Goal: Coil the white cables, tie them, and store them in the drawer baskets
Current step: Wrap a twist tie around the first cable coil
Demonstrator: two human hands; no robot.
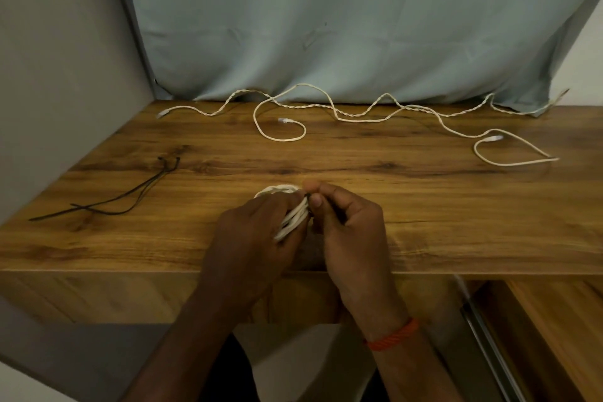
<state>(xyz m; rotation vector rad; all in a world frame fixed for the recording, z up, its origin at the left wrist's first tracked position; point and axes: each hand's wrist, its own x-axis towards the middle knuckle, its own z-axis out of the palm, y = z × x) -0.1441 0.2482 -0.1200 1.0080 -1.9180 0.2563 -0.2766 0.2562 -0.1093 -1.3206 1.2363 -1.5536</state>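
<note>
Gripping coiled white cable bundle (pixel 293 219) in left hand (pixel 251 228), lengthwise near to far. Pinching thin black tie (pixel 308 197) at its right, with right hand (pixel 346 222).

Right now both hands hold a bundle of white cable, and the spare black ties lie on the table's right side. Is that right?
Not quite. The head view shows the spare black ties lying on the left side of the table, not the right. The left hand and right hand do hold the bundle of white cable.
</note>
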